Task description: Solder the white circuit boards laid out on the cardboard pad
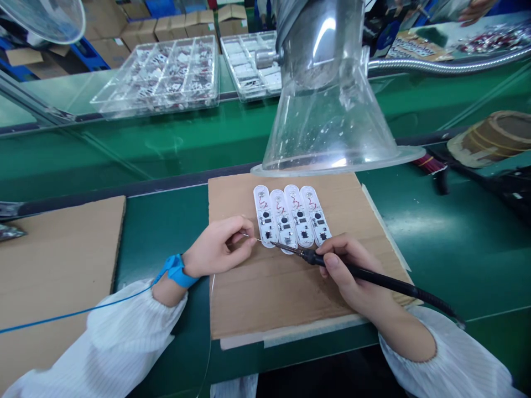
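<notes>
Several white oval-ended circuit boards in housings (pixel 295 215) lie side by side on a cardboard sheet (pixel 257 298), with red wires and black chips showing. My right hand (pixel 352 271) grips a soldering iron (pixel 369 275) like a pen, its tip at the lower end of the leftmost board. Pinched in my left hand (pixel 222 246) is a thin solder wire (pixel 254 237), whose end reaches the same spot near the iron's tip. A blue wrist strap (pixel 178 270) with a cord circles my left wrist.
A clear fume extractor hood (pixel 327 127) hangs just beyond the boards. Compartment trays (pixel 166 74) of small parts stand on the ledge behind. Another cardboard sheet (pixel 62 265) lies at left. A brown tape-wrapped roll (pixel 489 138) sits at right. Another person's hand (pixel 477 11) shows far right.
</notes>
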`<state>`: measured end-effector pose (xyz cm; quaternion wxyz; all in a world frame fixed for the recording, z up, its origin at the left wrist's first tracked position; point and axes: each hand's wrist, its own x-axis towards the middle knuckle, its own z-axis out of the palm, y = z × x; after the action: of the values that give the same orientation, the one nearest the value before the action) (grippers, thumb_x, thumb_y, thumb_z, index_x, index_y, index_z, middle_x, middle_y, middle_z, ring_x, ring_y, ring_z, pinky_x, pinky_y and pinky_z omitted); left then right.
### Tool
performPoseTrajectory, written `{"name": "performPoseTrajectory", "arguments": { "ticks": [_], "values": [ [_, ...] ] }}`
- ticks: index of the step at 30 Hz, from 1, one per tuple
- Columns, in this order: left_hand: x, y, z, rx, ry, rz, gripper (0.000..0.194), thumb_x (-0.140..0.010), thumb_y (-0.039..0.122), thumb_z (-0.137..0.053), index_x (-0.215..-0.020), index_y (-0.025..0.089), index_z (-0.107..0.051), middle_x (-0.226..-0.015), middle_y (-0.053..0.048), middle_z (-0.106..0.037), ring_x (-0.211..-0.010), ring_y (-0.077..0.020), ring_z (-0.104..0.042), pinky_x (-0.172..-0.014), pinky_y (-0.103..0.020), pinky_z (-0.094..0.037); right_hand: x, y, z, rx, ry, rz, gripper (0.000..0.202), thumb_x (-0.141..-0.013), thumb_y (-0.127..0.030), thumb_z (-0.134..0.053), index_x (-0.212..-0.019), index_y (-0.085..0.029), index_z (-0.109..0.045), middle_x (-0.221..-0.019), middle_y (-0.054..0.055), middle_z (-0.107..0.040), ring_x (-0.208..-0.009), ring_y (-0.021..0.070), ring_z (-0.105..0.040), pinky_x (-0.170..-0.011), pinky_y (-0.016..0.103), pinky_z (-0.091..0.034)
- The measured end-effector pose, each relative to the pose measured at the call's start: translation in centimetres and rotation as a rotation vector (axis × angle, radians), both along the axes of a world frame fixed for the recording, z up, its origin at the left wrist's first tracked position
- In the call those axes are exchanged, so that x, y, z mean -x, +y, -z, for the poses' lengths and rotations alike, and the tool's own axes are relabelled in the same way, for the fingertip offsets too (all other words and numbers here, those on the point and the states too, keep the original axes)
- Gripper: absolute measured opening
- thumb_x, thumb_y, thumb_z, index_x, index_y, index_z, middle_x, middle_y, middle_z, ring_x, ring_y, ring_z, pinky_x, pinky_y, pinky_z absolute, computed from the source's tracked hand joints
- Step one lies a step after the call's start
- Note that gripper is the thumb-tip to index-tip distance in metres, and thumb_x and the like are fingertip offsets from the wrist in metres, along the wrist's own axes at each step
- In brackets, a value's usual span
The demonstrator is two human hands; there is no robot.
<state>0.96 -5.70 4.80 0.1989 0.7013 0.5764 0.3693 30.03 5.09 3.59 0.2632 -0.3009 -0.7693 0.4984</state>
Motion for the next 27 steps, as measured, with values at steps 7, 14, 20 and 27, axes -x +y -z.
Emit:
{"name": "performPoseTrajectory", "arguments": {
  "ticks": [7, 14, 20, 27],
  "values": [
    [0.1, 0.0, 0.1, -0.006, 0.006, 0.004, 0.008, -0.095, 0.013, -0.058, -0.09, 0.019, -0.056, -0.066, 0.008, -0.039, -0.057, -0.0081, -0.039, -0.054, -0.021, -0.031, 0.0, 0.0, 0.1, 0.014, 0.003, 0.002, 0.016, -0.104, -0.039, -0.063, -0.105, -0.023, -0.063, -0.079, 0.0, -0.069, -0.069, 0.013, -0.068, -0.063, 0.025, -0.053],
    [0.1, 0.1, 0.0, -0.009, 0.006, 0.009, 0.008, -0.093, 0.013, -0.057, -0.089, 0.019, -0.055, -0.067, 0.007, -0.039, -0.057, -0.0083, -0.039, -0.054, -0.022, -0.031, 0.1, 0.0, 0.2, 0.018, 0.021, -0.02, 0.014, -0.103, -0.038, -0.065, -0.107, -0.025, -0.065, -0.083, 0.0, -0.071, -0.071, 0.0121, -0.069, -0.065, 0.023, -0.055],
    [0.1, 0.1, 0.1, 0.0, 0.021, -0.008, 0.007, -0.093, 0.015, -0.056, -0.088, 0.019, -0.056, -0.066, 0.007, -0.04, -0.056, -0.0087, -0.039, -0.054, -0.023, -0.031, 0.5, -0.1, -0.5, 0.007, 0.02, -0.039, 0.016, -0.1, -0.041, -0.068, -0.104, -0.025, -0.066, -0.085, 0.001, -0.072, -0.069, 0.0119, -0.07, -0.063, 0.022, -0.055],
    [0.1, -0.1, 0.3, -0.002, -0.007, -0.007, 0.008, -0.093, 0.013, -0.058, -0.088, 0.019, -0.055, -0.066, 0.008, -0.037, -0.056, -0.008, -0.038, -0.054, -0.022, -0.031, 0.7, 0.0, -0.8, 0.004, 0.041, -0.054, 0.019, -0.1, -0.044, -0.068, -0.105, -0.025, -0.066, -0.083, 0.001, -0.071, -0.069, 0.0122, -0.069, -0.062, 0.022, -0.055]
  ]
}}
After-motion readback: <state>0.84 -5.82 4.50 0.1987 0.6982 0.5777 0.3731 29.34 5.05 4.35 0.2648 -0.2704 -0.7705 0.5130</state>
